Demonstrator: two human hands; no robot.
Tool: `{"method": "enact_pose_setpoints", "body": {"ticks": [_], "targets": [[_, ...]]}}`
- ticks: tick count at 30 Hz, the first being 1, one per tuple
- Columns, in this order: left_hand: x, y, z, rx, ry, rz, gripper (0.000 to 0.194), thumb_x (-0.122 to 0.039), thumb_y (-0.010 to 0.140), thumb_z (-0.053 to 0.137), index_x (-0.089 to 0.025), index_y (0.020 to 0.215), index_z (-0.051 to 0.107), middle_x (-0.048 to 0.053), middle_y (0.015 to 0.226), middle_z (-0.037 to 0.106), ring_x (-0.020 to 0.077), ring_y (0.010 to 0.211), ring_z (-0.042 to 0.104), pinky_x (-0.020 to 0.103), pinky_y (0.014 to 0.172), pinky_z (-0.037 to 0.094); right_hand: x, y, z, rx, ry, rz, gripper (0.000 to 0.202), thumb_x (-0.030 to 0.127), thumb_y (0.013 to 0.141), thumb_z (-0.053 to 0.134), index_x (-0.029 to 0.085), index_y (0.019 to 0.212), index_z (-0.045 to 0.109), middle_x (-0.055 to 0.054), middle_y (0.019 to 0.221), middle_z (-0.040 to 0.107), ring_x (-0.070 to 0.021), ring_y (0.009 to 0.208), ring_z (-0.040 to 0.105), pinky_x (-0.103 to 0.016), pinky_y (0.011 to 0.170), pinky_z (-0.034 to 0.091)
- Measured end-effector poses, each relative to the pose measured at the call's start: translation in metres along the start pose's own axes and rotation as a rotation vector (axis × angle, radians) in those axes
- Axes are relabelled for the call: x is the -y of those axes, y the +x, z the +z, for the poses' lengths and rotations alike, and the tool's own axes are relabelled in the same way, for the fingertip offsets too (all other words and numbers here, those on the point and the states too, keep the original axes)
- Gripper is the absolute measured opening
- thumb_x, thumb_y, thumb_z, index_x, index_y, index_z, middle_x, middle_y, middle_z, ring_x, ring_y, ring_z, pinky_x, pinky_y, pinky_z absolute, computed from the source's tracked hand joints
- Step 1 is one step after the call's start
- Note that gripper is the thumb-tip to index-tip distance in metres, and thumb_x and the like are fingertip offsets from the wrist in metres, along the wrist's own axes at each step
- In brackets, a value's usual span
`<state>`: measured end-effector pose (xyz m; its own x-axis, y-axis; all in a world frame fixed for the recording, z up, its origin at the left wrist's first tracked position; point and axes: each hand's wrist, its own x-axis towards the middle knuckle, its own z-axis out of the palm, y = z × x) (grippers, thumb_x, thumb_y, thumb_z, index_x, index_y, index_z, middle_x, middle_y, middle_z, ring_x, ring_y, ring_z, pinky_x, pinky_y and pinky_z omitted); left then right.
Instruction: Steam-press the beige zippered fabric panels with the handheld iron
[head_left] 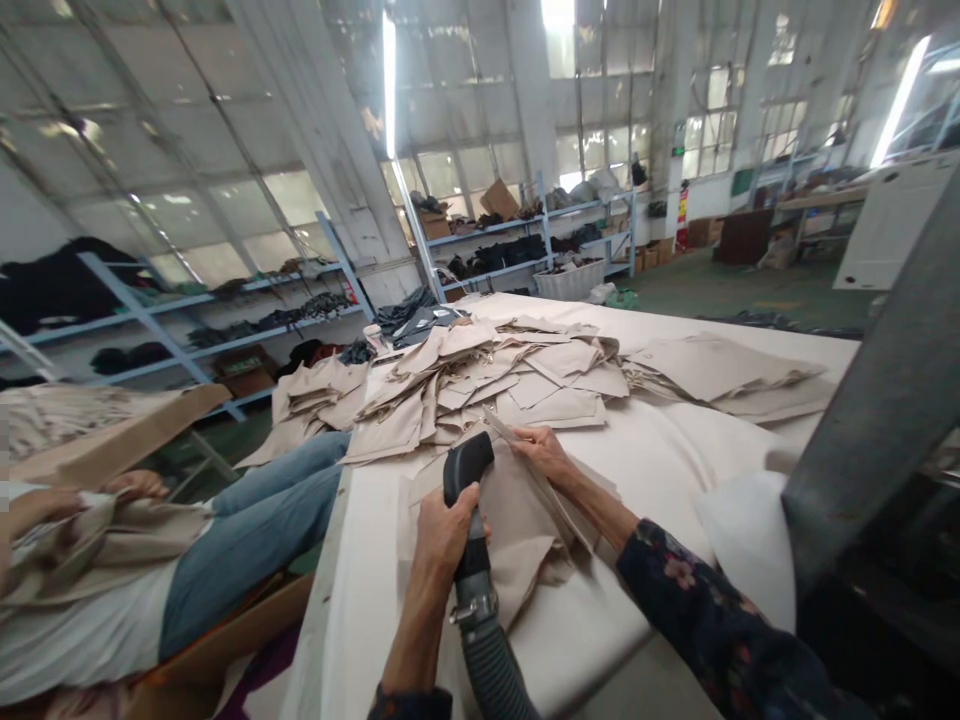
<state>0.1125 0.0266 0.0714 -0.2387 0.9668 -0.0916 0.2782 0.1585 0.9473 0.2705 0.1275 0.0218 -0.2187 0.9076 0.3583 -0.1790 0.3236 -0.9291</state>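
Observation:
My left hand (442, 535) is wrapped round the neck of a black suction nozzle (466, 462), which runs into a grey ribbed hose (491, 655) through a metal clamp. The nozzle's head lies against a beige fabric piece (517, 530) on the table. With closed fingers, my right hand (544, 452) pinches the upper edge of that fabric, just right of the nozzle. Beyond both hands spreads a loose heap of beige fabric pieces (487, 375).
More beige pieces lie in a stack (727, 375) at the table's right. A grey metal post (877, 390) rises close on the right. At left, a co-worker in blue jeans (247, 540) holds beige fabric. Blue shelves (495, 268) with dark goods stand behind.

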Motion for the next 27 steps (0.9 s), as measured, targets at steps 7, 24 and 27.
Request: {"method": "enact_pose_setpoints", "body": {"ticks": [7, 24, 27], "targets": [[0.005, 0.004, -0.001, 0.048, -0.017, -0.033, 0.032, -0.045, 0.069, 0.057, -0.014, 0.058, 0.054, 0.005, 0.046, 0.059, 0.017, 0.038, 0.056, 0.025, 0.037, 0.044, 0.007, 0.0, 0.003, 0.05, -0.119, -0.076, 0.029, 0.019, 0.071, 0.055, 0.017, 0.092, 0.075, -0.001, 0.076, 0.061, -0.0153, 0.075, 0.049, -0.023, 0.066, 0.037], [0.013, 0.002, -0.009, 0.051, -0.219, -0.122, 0.028, -0.041, 0.068, 0.058, -0.014, 0.059, 0.052, 0.004, 0.042, 0.057, 0.0142, 0.032, 0.05, 0.026, 0.036, 0.044, 0.005, -0.013, 0.014, 0.261, -0.005, 0.095, 0.026, 0.02, 0.066, 0.061, 0.012, 0.086, 0.074, -0.002, 0.08, 0.064, -0.0165, 0.074, 0.054, -0.023, 0.06, 0.04], [0.018, 0.008, -0.016, -0.021, -0.278, -0.114, 0.029, -0.041, 0.067, 0.059, -0.014, 0.061, 0.053, 0.003, 0.042, 0.057, 0.0153, 0.034, 0.052, 0.027, 0.037, 0.045, 0.0, -0.013, 0.015, 0.27, 0.021, 0.141, 0.029, 0.02, 0.065, 0.062, 0.011, 0.09, 0.073, -0.002, 0.077, 0.065, -0.0156, 0.069, 0.055, -0.023, 0.058, 0.04]]}}
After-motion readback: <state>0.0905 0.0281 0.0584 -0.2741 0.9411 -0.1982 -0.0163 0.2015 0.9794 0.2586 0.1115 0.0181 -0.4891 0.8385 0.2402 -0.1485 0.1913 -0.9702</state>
